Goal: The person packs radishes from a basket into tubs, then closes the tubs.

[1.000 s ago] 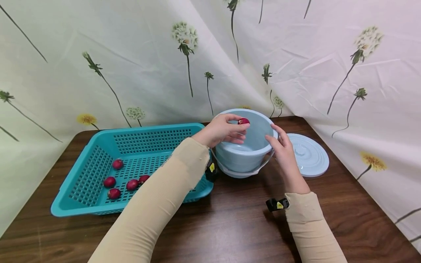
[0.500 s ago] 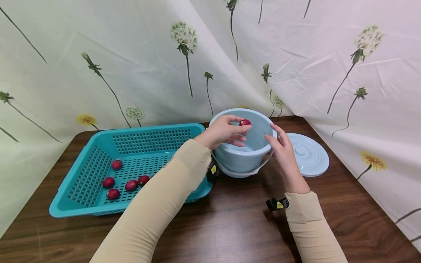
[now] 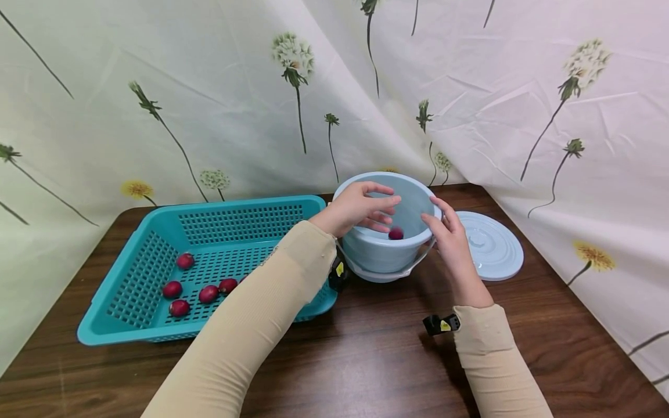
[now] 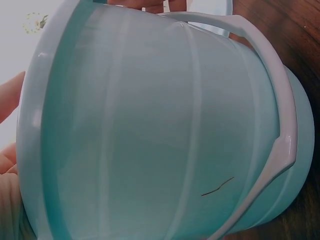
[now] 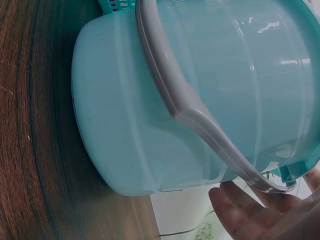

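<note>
A light blue bucket (image 3: 378,258) with a pale handle (image 5: 172,95) stands upright on the table. Over its mouth hovers my left hand (image 3: 360,207), fingers spread and holding nothing. Below those fingers, one red radish (image 3: 396,233) shows inside the bucket; whether it touches the bottom cannot be told. My right hand (image 3: 453,249) grips the bucket's right rim, thumb toward the inside and fingers outside, seen also in the right wrist view. To the left, a teal perforated basket (image 3: 209,203) holds several more radishes (image 3: 180,308), partly hidden by my left sleeve.
A round light blue lid (image 3: 493,247) lies flat on the table to the right of the bucket, behind my right hand. The dark wooden table (image 3: 376,354) stretches in front. A dandelion-print cloth (image 3: 235,104) hangs close behind the basket and bucket.
The radish that my left hand pinched has left its fingers and is now lower, inside the bucket. Those fingers have parted. My right hand keeps its grip on the rim.
</note>
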{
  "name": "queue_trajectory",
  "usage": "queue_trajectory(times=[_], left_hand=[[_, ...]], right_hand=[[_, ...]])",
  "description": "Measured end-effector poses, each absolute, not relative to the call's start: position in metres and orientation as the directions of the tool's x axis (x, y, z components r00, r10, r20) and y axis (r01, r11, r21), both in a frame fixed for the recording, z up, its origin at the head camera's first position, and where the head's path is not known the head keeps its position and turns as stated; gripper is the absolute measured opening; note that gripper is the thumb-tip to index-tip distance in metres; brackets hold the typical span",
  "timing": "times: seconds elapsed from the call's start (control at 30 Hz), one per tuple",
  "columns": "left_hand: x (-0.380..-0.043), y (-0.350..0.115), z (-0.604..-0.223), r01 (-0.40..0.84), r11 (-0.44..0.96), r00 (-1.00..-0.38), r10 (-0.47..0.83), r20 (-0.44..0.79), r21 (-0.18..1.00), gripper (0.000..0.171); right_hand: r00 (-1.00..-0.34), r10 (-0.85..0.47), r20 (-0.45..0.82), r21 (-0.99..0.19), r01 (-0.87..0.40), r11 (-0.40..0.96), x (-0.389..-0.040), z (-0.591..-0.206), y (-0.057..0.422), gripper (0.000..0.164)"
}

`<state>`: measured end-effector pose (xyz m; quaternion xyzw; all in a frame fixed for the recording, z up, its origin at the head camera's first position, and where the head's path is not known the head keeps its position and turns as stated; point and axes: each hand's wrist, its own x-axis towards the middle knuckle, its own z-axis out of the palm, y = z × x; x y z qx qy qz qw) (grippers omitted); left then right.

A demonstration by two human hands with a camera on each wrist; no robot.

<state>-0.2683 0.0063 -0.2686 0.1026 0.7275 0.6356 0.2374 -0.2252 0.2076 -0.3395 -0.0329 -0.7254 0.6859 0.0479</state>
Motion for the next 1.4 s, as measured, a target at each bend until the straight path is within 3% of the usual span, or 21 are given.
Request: queue_trajectory(times=[0.4, 0.73, 0.97, 1.4], left_hand=[[-0.267, 0.004, -0.267, -0.150, 0.133, -0.867, 0.459, -0.195, 0.980, 0.040], [-0.266, -0.007, -0.270, -0.149, -0.065, -0.886, 0.452, -0.104, 0.987, 0.039], [-0.270, -0.029, -0.259, -0.115, 0.042, -0.866, 0.485, -0.121, 0.992, 0.041], [-0.279, -0.096, -0.271, -0.103, 0.154, -0.927, 0.342, -0.151, 0.983, 0.052]], right_hand=[[-0.993, 0.119, 0.016, -0.999, -0.010, 0.045, -0.225, -0.340, 0.208, 0.053], [-0.994, 0.111, 0.006, -0.999, -0.002, 0.038, -0.225, -0.338, 0.208, 0.053], [-0.993, 0.114, 0.002, -1.000, 0.001, 0.023, -0.225, -0.339, 0.208, 0.053], [-0.993, 0.120, 0.020, -1.000, -0.018, 0.019, -0.225, -0.340, 0.207, 0.053]])
